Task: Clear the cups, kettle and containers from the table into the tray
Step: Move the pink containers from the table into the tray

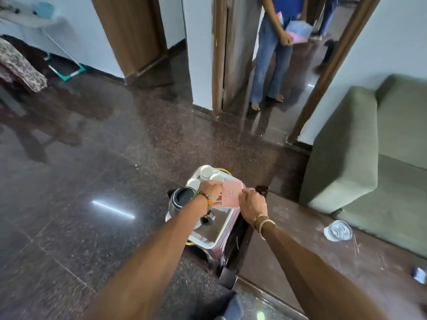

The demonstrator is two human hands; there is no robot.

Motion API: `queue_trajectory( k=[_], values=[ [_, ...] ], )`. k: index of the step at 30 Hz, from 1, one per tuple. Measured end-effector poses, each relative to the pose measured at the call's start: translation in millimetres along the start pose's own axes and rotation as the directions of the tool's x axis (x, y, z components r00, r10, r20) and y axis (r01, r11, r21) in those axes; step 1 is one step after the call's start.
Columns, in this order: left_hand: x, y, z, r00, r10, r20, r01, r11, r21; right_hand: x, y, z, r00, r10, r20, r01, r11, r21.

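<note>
A pink lidded container [231, 193] hangs over the steel tray [213, 236], gripped on both sides. My left hand [210, 190] holds its left edge and my right hand [252, 205] holds its right edge. The tray sits on a low stand beside the table's left end. In it stand three white cups [206, 172] at the far end and a steel kettle with a black lid [182, 200] on the left, partly behind my left wrist. The brown table [300, 241] stretches to the right.
A crumpled clear plastic bottle [338, 230] and a small blue-white object [420, 275] lie on the table. A green sofa [369, 144] stands behind the table. A person in jeans [270, 65] stands in the doorway ahead. Polished dark floor spreads to the left.
</note>
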State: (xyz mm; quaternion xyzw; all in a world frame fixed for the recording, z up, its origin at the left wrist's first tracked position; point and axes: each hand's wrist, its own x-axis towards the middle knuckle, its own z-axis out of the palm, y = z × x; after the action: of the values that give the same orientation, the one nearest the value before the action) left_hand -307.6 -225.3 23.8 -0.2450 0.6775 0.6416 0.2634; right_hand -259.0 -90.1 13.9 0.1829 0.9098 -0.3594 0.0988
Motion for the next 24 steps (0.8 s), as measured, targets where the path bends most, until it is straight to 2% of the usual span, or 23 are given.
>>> queue_trajectory(
  k=[7,11,15,19,24],
  values=[
    [38.4,-13.8,37.6,0.996,-0.082,0.032,0.078,0.991,0.108,32.3,39.0,13.4,0.978,0.204,0.05,-0.208,0.974,0.091],
    [63.6,-16.6,50.2,0.995,-0.102,0.012,0.101,0.992,0.071,52.9,45.5,18.5,0.964,0.256,0.067,-0.263,0.956,0.133],
    [103.3,-20.6,56.1,0.998,-0.055,-0.043,0.064,0.966,0.251,77.0,48.5,30.1,0.937,0.327,0.125,-0.345,0.922,0.173],
    [147.2,-26.5,59.9,0.998,-0.066,-0.022,0.07,0.939,0.338,106.3,57.0,49.7,0.904,0.4,0.153,-0.425,0.882,0.202],
    [200.5,-37.4,60.7,0.997,-0.052,0.048,0.015,0.817,0.577,143.7,71.1,84.5,0.862,0.479,0.164,-0.505,0.836,0.215]
  ],
)
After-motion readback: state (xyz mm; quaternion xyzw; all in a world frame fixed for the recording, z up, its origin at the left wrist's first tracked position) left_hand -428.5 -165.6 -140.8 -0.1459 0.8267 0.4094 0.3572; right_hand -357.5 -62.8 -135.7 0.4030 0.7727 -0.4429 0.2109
